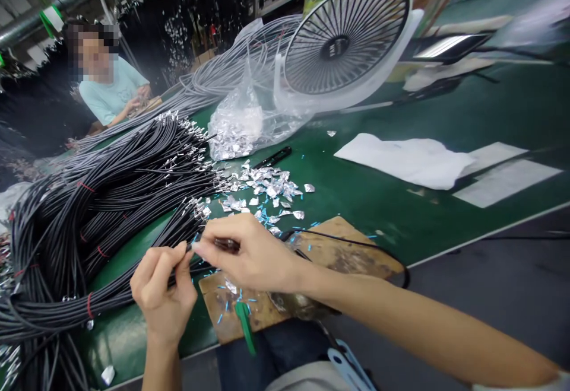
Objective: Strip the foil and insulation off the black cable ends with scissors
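Note:
My left hand point(164, 287) is closed, its thumb and fingers pinching the end of a black cable at the front of a bundle. Fingertips nearly meeting it, my right hand point(253, 251) is closed around a slim dark tool point(228, 244); its kind is mostly hidden by the fingers. Black cable bundles point(129, 201) with stripped, silvery ends lie left of and beyond my hands, tied with red bands. Behind my right hand lies a scatter of foil scraps point(271, 183) and small blue bits. A stained brown board point(351, 248) lies beneath my right forearm.
A white fan point(347, 41) stands at the back, beside a clear plastic bag point(240, 127) of foil scraps. A black pen-like object point(274, 158), white cloth point(401, 159) and paper sheets point(507, 174) lie on the green table point(312, 136). A person point(109, 85) sits across, at left.

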Available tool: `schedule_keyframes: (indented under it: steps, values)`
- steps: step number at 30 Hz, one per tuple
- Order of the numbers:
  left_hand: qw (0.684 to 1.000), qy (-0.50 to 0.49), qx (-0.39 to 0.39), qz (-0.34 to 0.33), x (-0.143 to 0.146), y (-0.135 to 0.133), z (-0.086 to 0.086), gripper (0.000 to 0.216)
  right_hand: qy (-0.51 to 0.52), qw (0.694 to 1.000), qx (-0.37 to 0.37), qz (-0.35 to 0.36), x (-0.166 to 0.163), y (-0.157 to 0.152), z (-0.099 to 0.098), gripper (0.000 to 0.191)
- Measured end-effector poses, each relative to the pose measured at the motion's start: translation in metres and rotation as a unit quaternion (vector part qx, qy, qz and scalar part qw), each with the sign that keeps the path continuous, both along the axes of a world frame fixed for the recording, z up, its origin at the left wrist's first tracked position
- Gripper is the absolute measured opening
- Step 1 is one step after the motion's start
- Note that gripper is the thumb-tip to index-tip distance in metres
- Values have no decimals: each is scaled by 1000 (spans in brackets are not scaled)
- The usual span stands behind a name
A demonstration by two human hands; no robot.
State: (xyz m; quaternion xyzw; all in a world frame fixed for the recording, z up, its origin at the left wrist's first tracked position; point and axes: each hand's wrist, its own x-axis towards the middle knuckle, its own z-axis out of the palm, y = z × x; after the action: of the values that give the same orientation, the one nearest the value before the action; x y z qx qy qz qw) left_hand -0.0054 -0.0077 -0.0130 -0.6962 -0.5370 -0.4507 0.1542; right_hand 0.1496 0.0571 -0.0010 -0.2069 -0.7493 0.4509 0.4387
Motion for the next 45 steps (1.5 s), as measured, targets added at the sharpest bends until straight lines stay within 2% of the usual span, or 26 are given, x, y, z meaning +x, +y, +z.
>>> schedule_keyframes:
  steps: [2, 3, 5, 7, 10, 13, 16, 20, 24, 31, 34, 37, 40, 42, 45]
  values:
    - [1000, 24, 12, 12, 0, -1, -1, 16, 27, 997, 67, -7, 0, -2, -1, 22]
    - [999, 33, 21, 20, -1, -1, 0, 17, 36, 997, 72, -17, 0, -2, -1, 18]
    - [997, 46, 50, 34, -1, -3, 2, 17, 38, 997, 35, -57, 1, -2, 2, 12]
    - [995, 53, 74, 45, -1, -4, 5, 16, 19, 995, 9, -93, 2, -2, 6, 17]
    - [993, 56, 65, 79, -3, -5, 7, 12, -19, 996, 36, -81, 3, -3, 10, 25]
    - [992, 38, 39, 111, -4, -6, 5, 18, -56, 996, 47, -48, 4, -4, 10, 28]
    - [994, 16, 24, 110, -4, -6, 3, 18, -76, 996, 44, -35, 3, -3, 8, 29]
    - [994, 9, 6, 107, -1, -6, 5, 20, -50, 998, 32, -31, 1, -2, 6, 25]
    - [994, 45, 25, 99, 1, -4, 9, 23, -28, 999, 13, -19, 0, -1, 6, 25]
    - [988, 109, 80, 80, 2, -4, 9, 13, -37, 999, 11, -33, 0, -2, 9, 23]
    - [990, 92, 87, 65, 4, -3, 10, 11, -34, 998, 9, -53, 0, -2, 9, 22]
    - [996, 11, 57, 66, 5, -4, 8, 13, -23, 997, 19, -71, 1, -2, 8, 23]
    - [994, -69, 15, 83, 3, -6, 2, 6, -14, 996, 34, -81, 1, -3, 7, 23]
    - [992, -81, -13, 91, 1, -7, -2, 3, -13, 995, 41, -89, 1, -3, 6, 23]
    - [993, -73, -59, 70, -1, -8, -5, 8, -15, 993, 52, -103, 1, -4, 5, 24]
